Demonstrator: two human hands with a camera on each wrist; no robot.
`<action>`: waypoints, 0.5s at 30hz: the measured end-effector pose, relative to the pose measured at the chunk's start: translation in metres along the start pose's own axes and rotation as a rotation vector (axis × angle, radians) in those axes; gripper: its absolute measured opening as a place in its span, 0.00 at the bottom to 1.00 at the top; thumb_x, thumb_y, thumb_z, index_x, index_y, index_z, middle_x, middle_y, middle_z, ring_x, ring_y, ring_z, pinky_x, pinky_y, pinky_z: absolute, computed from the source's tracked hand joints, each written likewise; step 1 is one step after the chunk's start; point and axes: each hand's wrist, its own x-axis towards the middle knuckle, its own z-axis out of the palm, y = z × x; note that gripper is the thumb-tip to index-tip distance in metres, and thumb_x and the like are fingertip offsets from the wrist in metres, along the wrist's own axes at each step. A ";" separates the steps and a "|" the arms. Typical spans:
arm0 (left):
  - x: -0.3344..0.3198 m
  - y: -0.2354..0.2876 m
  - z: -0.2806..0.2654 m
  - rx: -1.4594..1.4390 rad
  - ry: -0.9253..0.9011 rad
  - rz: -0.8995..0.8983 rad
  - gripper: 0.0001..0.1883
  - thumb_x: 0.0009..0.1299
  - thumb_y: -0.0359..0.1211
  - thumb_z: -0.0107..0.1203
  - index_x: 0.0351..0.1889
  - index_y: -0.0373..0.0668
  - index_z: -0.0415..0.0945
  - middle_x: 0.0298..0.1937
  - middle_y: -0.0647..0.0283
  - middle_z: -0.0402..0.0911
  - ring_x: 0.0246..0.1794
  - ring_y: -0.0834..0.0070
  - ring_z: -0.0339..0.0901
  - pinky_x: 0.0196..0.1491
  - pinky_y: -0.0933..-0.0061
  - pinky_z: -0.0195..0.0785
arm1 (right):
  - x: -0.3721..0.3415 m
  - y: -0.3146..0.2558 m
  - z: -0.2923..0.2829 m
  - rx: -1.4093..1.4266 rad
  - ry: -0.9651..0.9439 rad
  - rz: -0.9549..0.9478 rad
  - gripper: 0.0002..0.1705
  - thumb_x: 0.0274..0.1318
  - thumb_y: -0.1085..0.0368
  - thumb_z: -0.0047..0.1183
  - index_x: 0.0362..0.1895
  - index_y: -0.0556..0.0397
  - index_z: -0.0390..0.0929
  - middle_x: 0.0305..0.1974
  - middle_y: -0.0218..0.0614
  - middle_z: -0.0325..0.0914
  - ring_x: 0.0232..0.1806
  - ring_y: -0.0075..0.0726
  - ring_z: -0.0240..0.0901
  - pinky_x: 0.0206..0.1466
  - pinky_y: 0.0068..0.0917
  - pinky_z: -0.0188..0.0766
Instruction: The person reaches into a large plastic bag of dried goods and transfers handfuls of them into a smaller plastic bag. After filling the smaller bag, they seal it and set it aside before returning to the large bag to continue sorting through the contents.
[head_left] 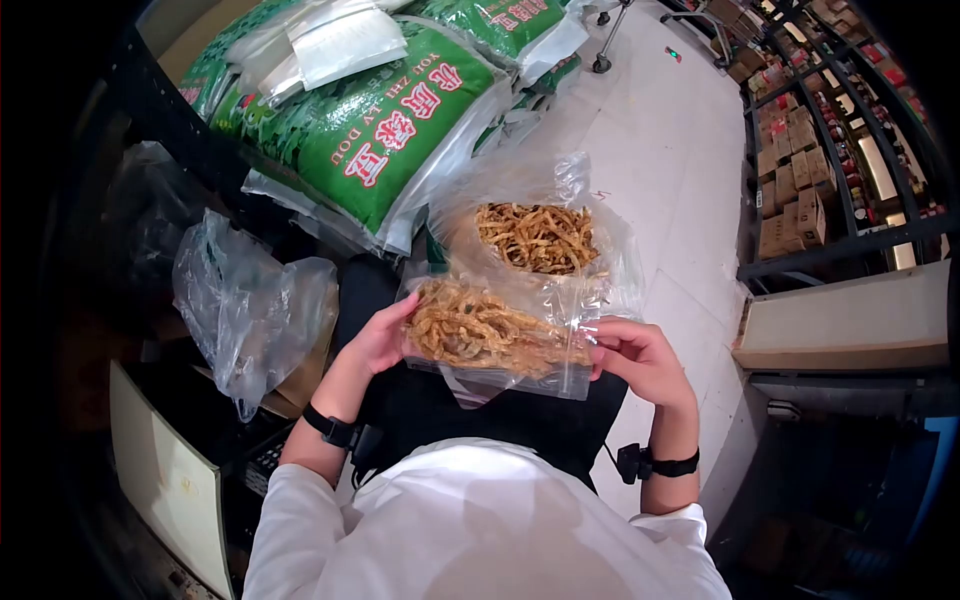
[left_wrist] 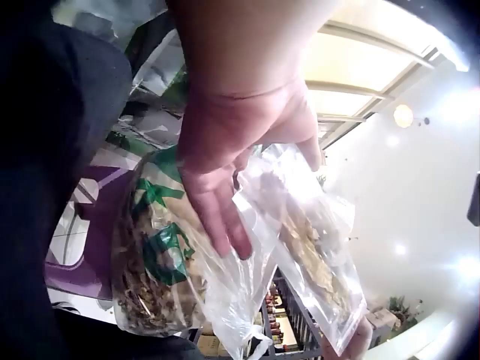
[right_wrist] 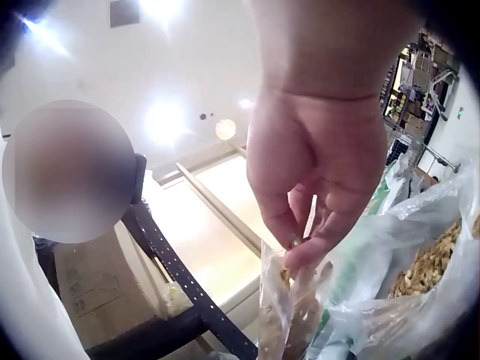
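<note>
A clear zip bag (head_left: 490, 335) packed with tan, dried, shredded strips lies flat across my lap area, between both hands. My left hand (head_left: 381, 335) holds its left end, thumb on top; in the left wrist view, that hand's fingers (left_wrist: 217, 214) reach behind the bag. At the zip end, my right hand (head_left: 645, 358) pinches the edge between thumb and fingertips, as the right wrist view also shows. Just beyond sits a larger open plastic bag (head_left: 622, 250) full of loose darker strips (head_left: 537, 238), with green print on its side in the left wrist view.
Green printed sacks (head_left: 400, 125) are piled ahead on the left, with a stack of flat clear bags (head_left: 345, 45) on top. A crumpled plastic bag (head_left: 245, 310) hangs at the left over a cardboard box. Shelves with cartons (head_left: 795, 170) stand along the right, beyond the pale floor (head_left: 680, 200).
</note>
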 end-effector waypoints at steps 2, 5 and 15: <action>0.007 -0.006 -0.013 -0.100 0.124 -0.008 0.32 0.76 0.49 0.44 0.75 0.48 0.52 0.67 0.55 0.70 0.60 0.55 0.75 0.44 0.44 0.80 | 0.003 0.003 0.007 0.003 0.027 0.019 0.16 0.61 0.78 0.53 0.53 0.58 0.79 0.52 0.35 0.78 0.40 0.22 0.75 0.40 0.22 0.77; -0.004 0.003 0.005 0.111 0.036 0.084 0.31 0.77 0.45 0.45 0.75 0.50 0.51 0.67 0.55 0.69 0.59 0.56 0.76 0.41 0.48 0.82 | 0.012 0.012 0.018 -0.055 0.091 0.079 0.15 0.59 0.77 0.57 0.51 0.59 0.80 0.49 0.33 0.80 0.39 0.22 0.76 0.40 0.20 0.77; -0.006 -0.014 -0.019 0.043 0.079 -0.120 0.28 0.75 0.45 0.51 0.71 0.56 0.57 0.61 0.62 0.74 0.56 0.62 0.79 0.38 0.52 0.83 | 0.050 0.056 0.042 -0.699 0.162 -0.129 0.18 0.47 0.58 0.71 0.35 0.57 0.80 0.27 0.36 0.78 0.27 0.30 0.73 0.33 0.30 0.71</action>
